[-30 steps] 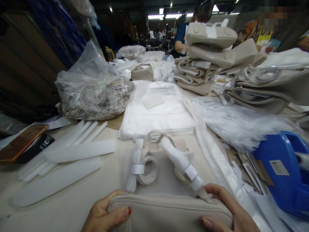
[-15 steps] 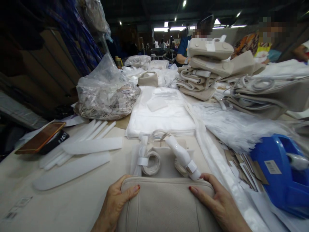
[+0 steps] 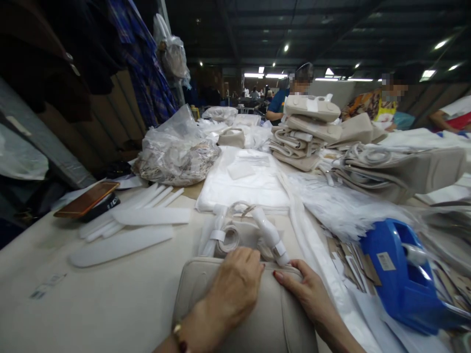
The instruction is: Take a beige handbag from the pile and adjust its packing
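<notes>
The beige bag [image 3: 239, 314] is lying flat on the table [image 3: 110, 304] right before me. I am pressing my left hand [image 3: 235, 284], fingers curled, onto its top edge, while my right hand [image 3: 305, 294] is lying open and flat beside it, near the wrapped straps [image 3: 270, 234].

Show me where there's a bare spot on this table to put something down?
The bare patch is the near-left tabletop, bordered by the foam strips above and the beige bag under the left hand and right hand. Elsewhere it is crowded: blue tape dispenser and card scraps on the right, white bags and the stacked bags behind.
</notes>
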A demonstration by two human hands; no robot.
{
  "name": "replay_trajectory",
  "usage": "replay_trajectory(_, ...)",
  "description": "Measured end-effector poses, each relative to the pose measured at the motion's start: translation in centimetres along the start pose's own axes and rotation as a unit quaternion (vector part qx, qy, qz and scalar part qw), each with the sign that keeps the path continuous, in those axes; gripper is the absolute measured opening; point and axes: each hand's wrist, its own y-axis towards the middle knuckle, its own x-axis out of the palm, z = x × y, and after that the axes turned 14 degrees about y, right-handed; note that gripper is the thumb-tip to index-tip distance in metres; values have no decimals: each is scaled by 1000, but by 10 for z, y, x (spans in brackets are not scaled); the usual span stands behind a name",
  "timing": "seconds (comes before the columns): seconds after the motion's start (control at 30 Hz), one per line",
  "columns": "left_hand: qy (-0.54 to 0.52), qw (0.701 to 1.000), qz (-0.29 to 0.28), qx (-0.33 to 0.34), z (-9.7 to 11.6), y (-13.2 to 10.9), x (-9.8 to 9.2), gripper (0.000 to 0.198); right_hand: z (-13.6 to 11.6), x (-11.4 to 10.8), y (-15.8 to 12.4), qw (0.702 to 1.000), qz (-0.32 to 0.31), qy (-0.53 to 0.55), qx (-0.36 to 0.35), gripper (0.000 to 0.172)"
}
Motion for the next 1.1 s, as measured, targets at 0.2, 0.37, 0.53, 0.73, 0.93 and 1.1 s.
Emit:
replay_trajectory(0.2, 30, 995, -82, -52, 23, 21, 8, 35, -23, 4, 4, 972, 118, -179, -98, 60)
replay_trajectory(0.37, 20, 994, -60, -92, 21, 15, 15, 36, -54, 17, 32, 967, 25, -223, -119, 32)
replay_trajectory(0.53, 14, 993, -43, -111, 24, 16, 25, 34, -48, 14, 57, 978, -172, 119, -14, 31)
replay_trajectory(0.73, 9, 990, 16, -138, 23, 15, 42, 30, -28, 18, 71, 950, -190, 238, 74, 42)
replay_trajectory(0.93, 19, 984, 58, -168, 23, 16, 51, 26, -38, 29, 79, 945, -5, -297, -134, 37)
replay_trajectory(1.1, 34, 982, 49, -181, 23, 18, 51, 23, -30, 33, 59, 779, 128, -551, -271, 35)
